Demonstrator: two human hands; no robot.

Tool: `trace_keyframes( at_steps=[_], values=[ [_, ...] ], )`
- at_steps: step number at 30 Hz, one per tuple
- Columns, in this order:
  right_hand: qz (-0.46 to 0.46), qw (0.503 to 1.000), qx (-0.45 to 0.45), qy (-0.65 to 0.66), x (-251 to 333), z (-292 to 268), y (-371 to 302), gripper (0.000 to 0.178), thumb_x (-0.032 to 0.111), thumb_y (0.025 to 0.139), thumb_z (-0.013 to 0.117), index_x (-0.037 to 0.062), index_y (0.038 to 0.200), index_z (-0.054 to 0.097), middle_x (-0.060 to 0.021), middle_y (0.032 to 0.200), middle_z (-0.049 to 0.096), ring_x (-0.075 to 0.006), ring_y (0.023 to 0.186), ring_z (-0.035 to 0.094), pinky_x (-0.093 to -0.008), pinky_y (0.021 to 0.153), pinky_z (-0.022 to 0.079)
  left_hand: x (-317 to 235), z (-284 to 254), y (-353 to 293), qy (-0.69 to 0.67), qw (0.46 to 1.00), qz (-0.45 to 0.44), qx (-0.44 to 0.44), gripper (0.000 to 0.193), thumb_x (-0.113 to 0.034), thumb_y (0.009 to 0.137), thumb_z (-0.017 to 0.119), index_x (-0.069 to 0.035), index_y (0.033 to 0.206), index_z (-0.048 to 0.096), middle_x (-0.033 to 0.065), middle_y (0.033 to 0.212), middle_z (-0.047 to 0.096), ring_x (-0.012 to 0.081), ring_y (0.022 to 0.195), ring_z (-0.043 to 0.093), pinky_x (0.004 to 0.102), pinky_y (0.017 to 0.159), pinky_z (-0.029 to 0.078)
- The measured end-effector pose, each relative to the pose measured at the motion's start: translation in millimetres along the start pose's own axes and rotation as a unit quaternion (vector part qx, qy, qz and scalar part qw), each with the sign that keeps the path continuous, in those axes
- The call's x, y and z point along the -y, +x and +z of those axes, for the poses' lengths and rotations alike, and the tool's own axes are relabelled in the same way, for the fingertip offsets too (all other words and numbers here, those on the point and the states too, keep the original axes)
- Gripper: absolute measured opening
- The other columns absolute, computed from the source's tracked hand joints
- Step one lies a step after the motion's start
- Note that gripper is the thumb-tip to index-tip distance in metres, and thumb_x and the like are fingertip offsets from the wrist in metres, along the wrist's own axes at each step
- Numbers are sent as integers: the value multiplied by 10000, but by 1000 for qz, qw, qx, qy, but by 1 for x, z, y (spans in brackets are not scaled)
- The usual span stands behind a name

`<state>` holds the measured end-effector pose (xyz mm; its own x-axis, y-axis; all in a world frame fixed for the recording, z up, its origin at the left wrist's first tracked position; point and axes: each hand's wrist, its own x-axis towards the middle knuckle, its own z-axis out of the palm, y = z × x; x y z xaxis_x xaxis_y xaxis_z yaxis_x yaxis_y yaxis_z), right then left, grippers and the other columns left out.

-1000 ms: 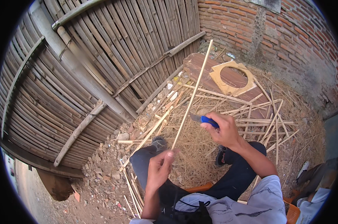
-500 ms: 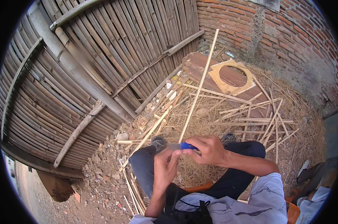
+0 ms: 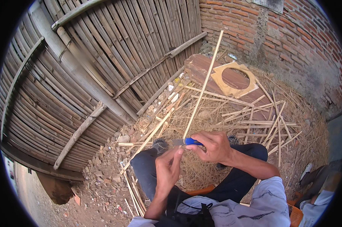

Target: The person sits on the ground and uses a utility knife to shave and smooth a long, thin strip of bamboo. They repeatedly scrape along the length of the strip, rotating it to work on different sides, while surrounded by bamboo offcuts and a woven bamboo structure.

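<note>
My right hand (image 3: 213,146) is wrapped round the blue handle of a knife (image 3: 194,141), whose short grey blade points left. The blade crosses a long, pale bamboo strip (image 3: 202,90) close to its near end. My left hand (image 3: 168,167) pinches that near end between thumb and fingers, just below the blade. From there the strip slants away and to the right, over the litter, toward the brick wall. Whether the blade's edge is sunk into the strip is too small to tell.
Cut bamboo strips (image 3: 269,123) lie crossed on straw and shavings at the right. Beyond them, a tan board with a round hole (image 3: 220,81) rests on a brown panel (image 3: 196,70). A bamboo fence (image 3: 103,45) stands left, a brick wall (image 3: 235,22) behind. Someone (image 3: 318,181) is at the right edge.
My right hand has shifted slightly away from me with the knife, so the blade now shows clear of my left fingertips. My left hand keeps its pinch on the strip.
</note>
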<state>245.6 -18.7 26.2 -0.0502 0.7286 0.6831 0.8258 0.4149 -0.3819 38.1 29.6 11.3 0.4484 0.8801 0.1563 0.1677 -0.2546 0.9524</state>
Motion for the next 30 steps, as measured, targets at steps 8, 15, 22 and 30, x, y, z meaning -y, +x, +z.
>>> trace_keyframes(
  at_steps=[8,15,22,30],
  values=[
    [-17,999,-22,-24,-6,1,2,285,349,941,840,91,1033,760,-61,824,754,-235,655,747,-352,564,577,-3,-3,0,17,999,38,-10,249,-117,1084,687,26,1273,761,99,750,600,120,670,492,332,606,427],
    [-22,999,-15,-35,-7,1,2,271,329,910,860,95,998,754,-51,808,750,-236,661,748,-355,565,570,-3,-9,-3,43,998,53,-5,272,-96,1075,692,29,1307,759,138,810,692,148,690,580,325,651,486],
    [-22,999,-7,-34,-7,1,4,260,317,914,859,87,975,754,-60,809,756,-235,664,754,-348,568,573,1,-9,-5,36,996,83,-21,269,-91,1072,694,34,1301,760,163,832,716,161,705,612,329,675,509],
    [16,997,-57,-41,-26,-6,13,261,282,924,861,48,960,753,-91,834,774,-252,669,762,-351,554,571,6,-17,-18,52,998,36,-7,266,-106,1070,700,36,1287,762,168,813,695,182,682,595,337,659,500]
  ],
)
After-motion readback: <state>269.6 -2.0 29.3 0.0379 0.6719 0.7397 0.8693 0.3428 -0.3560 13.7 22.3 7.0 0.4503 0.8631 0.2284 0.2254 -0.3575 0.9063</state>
